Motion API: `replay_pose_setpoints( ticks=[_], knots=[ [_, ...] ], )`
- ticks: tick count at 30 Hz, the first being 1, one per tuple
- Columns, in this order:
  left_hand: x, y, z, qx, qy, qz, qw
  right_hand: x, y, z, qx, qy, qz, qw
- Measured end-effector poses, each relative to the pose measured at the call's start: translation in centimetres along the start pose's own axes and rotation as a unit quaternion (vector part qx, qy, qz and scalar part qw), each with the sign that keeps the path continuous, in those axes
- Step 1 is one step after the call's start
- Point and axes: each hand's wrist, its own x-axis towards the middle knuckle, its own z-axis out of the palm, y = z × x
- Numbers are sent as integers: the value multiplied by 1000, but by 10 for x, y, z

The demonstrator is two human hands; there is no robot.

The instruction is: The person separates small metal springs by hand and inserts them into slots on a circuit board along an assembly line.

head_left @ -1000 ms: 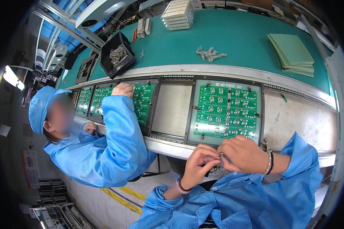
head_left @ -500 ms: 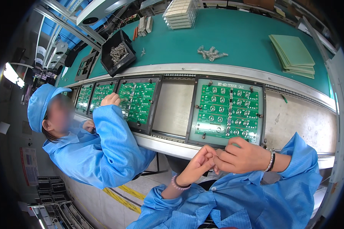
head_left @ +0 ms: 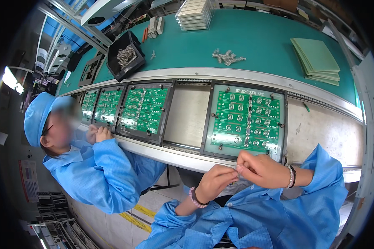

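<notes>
Only one view, head camera, looking down. Left hand [head_left: 214, 182] and right hand [head_left: 264, 169] meet at the fingertips just below the near edge of the surface [head_left: 187, 120], in front of the blue smock. Fingers of both are pinched together around something tiny at about the meeting point; the piece itself is too small to make out, so cannot tell what it is. Left wrist wears a bead bracelet [head_left: 194, 198], right wrist a dark band plus beads [head_left: 291, 176].

Directly above the hands, green circuit board [head_left: 246, 120] lies flat in a dark fixture frame on the pale conveyor strip, rows of round silver parts on it. Hands are just beside its near edge, not touching it.

Left of it, a bare gap, then second board fixture [head_left: 144, 108] and more fixtures running off to the left.

Co-worker [head_left: 95, 174] in blue smock and cap sits at left, co-worker's hands [head_left: 99, 133] held together at the near edge of those left fixtures.

Far side, green mat: black bin [head_left: 125, 56] of small metal parts, loose pile of metal parts [head_left: 227, 57], stack of green sheets [head_left: 318, 62] at right, stack of pale trays [head_left: 195, 14] at the top.
</notes>
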Motion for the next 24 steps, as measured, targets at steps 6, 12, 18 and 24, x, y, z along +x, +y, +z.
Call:
replay_pose_setpoints(
  ticks=[6, 12, 18, 24],
  knots=[
    [6, 3, 3, -7, 44, -46, 998, 2, -5, -4, 148, -46, 81, 985],
    [4, 16, 2, -329, 83, -346, 875, 14, 5, -5, -390, 144, -355, 837],
    [5, 11, -4, -364, -34, -383, 849, 15, 5, -6, -492, 149, -469, 718],
    [10, 12, -6, -445, 11, -375, 813, 15, 5, -6, -274, 69, -338, 898]
  ],
)
